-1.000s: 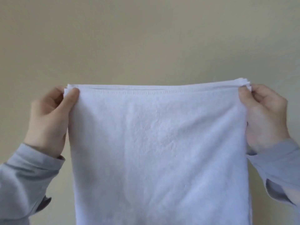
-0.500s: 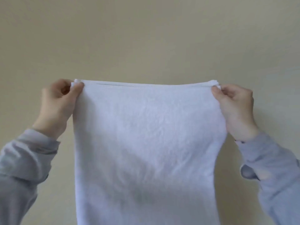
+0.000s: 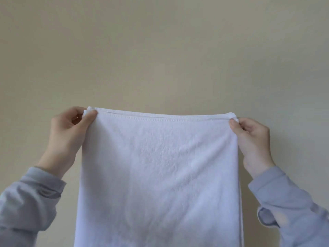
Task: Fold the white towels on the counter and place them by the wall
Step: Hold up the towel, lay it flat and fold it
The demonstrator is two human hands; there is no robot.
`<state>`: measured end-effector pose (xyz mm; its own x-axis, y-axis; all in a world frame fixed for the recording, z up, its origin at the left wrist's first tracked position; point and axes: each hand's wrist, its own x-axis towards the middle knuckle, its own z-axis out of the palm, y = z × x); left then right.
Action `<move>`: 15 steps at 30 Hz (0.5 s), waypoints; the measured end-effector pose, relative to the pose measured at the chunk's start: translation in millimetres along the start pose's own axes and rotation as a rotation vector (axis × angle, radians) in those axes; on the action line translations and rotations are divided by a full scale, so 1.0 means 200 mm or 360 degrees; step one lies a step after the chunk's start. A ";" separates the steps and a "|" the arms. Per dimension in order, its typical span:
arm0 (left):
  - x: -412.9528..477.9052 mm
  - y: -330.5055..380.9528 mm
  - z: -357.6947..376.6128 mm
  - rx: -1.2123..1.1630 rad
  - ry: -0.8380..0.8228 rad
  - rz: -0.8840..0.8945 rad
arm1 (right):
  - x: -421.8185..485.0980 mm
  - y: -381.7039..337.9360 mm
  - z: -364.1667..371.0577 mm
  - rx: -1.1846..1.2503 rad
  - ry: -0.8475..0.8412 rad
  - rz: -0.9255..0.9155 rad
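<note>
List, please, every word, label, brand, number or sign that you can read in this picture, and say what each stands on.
There is no text to read in this view.
The white towel shows only a stitched hem, with no label or tag.
The wall is plain.
The left sleeve and right sleeve carry no lettering.
</note>
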<state>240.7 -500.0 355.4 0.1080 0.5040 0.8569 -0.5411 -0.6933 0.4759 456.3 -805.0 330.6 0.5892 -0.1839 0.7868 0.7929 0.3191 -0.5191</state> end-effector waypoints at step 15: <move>-0.44 0.37 0.58 -0.0191 -0.0276 -0.0012 | 0.34 -0.08 -0.69 -0.0141 0.0138 0.0005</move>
<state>287.7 -655.8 338.7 0.2488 0.4054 0.8796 -0.6339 -0.6185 0.4644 506.1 -950.5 346.5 0.5997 -0.2638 0.7555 0.7995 0.2372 -0.5518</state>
